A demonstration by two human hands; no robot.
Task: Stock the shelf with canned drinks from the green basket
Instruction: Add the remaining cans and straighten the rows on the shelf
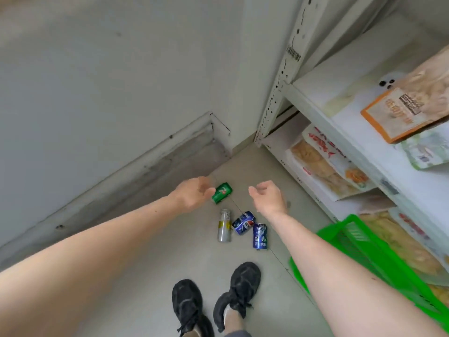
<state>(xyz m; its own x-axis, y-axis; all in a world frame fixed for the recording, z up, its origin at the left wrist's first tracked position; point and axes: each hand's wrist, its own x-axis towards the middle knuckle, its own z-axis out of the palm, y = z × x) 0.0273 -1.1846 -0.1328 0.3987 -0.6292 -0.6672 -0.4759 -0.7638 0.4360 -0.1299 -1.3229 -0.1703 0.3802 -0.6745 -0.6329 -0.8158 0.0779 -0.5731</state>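
Four cans lie on their sides on the grey floor, in front of the person's black shoes. The green can lies farthest out, near the corner where the wall meets the shelf. Closer in lie a silver can and two blue cans, one tilted between the silver one and the other blue can; the two blue ones touch or nearly touch.

Both bare arms reach forward and down over the cans. The left hand hangs above the floor with fingers loosely curled, and holds nothing; its fingertips appear just beside the green can's end, though whether they touch it cannot be told. The right hand is likewise loosely curled and holds nothing, apart from every can.

The green basket stands on the floor at the right, against the shelf's lower tiers and beside the right forearm; what shows of its inside holds no can. The white metal shelf carries flat snack bags on its upper tier and more bags on the tier below. None of the cans is on the shelf.
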